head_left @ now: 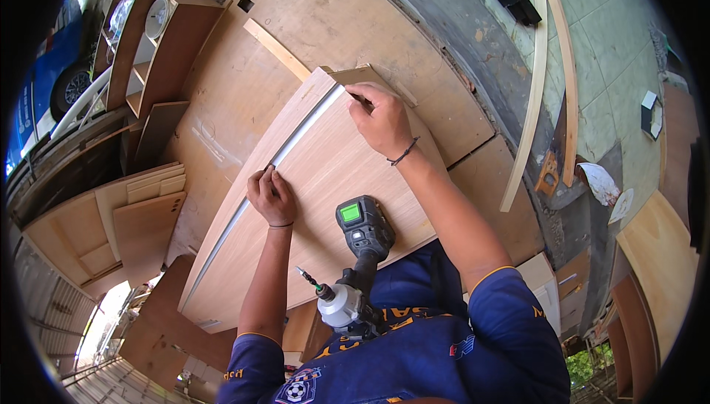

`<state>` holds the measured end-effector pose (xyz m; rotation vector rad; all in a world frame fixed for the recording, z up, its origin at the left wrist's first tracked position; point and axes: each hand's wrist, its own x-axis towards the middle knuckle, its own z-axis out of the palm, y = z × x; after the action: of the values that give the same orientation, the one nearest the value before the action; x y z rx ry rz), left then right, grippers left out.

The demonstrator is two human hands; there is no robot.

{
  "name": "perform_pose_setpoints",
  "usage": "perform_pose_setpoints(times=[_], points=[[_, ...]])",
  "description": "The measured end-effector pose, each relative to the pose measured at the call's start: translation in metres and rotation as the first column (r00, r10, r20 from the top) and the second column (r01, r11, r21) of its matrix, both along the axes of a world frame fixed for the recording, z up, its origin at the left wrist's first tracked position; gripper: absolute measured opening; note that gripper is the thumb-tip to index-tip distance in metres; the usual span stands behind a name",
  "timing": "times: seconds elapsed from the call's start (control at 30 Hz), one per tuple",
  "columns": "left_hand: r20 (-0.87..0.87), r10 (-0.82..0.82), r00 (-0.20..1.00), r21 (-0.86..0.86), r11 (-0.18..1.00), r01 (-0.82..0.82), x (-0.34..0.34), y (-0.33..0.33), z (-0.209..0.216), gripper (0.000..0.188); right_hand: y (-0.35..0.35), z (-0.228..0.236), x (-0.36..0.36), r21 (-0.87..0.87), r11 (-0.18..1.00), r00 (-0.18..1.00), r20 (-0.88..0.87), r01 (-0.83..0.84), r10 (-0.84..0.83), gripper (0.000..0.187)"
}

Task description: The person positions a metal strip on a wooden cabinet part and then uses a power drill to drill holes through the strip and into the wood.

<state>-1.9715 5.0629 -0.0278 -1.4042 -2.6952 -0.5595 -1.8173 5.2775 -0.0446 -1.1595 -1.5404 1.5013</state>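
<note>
A light wood-grain panel (310, 175) lies slanted in front of me, with a straight silver metal strip (235, 215) running along its length. Fingers pinched, my left hand (271, 198) is on the strip near its middle; a tiny dark tip shows at the fingertips, too small to name. My right hand (383, 121) is closed near the strip's far end, and a short, thin dark piece (359, 99) pokes out of its fingers. A cordless driver (347, 308) with a green-lit battery base rests at the panel's near edge against my body, its bit pointing left.
Under the panel is a large brown board (355, 16). A narrow wooden strip (277, 48) lies beyond it. To the right are long curved-looking battens (534, 101) and a handsaw handle (547, 173). Wooden shelving (177, 42) and stacked boards (103, 219) stand left.
</note>
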Motion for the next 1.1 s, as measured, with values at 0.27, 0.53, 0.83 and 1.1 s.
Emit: perform_pose_setpoints(times=[0.27, 0.53, 0.83, 1.1], points=[[0.029, 0.032, 0.999, 0.010, 0.999, -0.032, -0.003, -0.004, -0.005, 0.013, 0.000, -0.007, 0.001, 0.014, 1.000, 1.000, 0.009, -0.024, 0.024, 0.016], [-0.012, -0.002, 1.000, 0.024, 1.000, 0.003, -0.003, 0.000, -0.001, 0.013, 0.002, -0.001, -0.004, 0.055, 0.998, 0.998, 0.046, -0.043, 0.040, 0.014], [-0.017, 0.010, 1.000, 0.041, 0.999, -0.009, -0.002, -0.004, 0.001, 0.012, -0.003, -0.005, -0.005, -0.010, 0.996, 0.990, 0.113, -0.087, 0.088, 0.021], [0.001, 0.016, 1.000, 0.050, 0.999, -0.016, -0.004, -0.003, 0.001, 0.013, 0.001, 0.001, -0.002, -0.014, 0.989, 0.977, 0.152, -0.149, 0.150, 0.023]])
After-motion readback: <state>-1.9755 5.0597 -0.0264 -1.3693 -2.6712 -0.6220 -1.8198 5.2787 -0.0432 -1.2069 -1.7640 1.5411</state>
